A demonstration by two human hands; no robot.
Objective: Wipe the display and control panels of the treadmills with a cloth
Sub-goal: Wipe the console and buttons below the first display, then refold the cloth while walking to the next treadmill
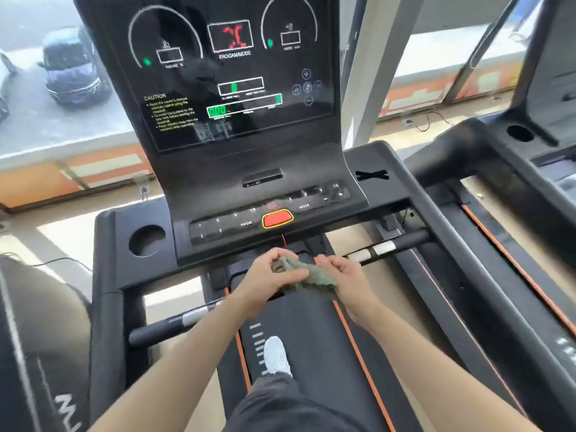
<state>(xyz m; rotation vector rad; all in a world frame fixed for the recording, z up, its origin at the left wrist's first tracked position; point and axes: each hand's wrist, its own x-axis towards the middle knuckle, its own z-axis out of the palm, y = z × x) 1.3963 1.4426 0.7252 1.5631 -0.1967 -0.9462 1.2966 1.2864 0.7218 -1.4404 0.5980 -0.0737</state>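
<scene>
— So, has the wiping begun on this machine?

— Not by my reckoning. Both hands are low, in front of the console and above the belt (311,338), with the green cloth (307,274) crumpled between them. The left hand (265,277) has its fingers curled round one bunched end, thumb laid across it. The right hand (344,275) pinches the other end with bent fingers. The cloth touches nothing but the hands.

— Folding it, then?

— Gathering or refolding it into a pad, I'd guess. That looks like the step in hand: readying the cloth.

— And what comes after?

— One hand needs to take the cloth alone, flatten it under the fingers and reach up. The display (230,73) stands tall and lit, well above the hands, so it calls for a long reach and broad strokes. The control panel (271,213) sits nearer, just beyond the knuckles.

— Anything to mind there?

— The red stop key (277,218) in the middle of the buttons, and the cord hanging from it. The machine is powered and the person stands on the belt, so I'd press lightly over those keys.

— And the next treadmill (498,182) on the right?

— Its screen is mostly out of sight; I can't tell its condition.
</scene>
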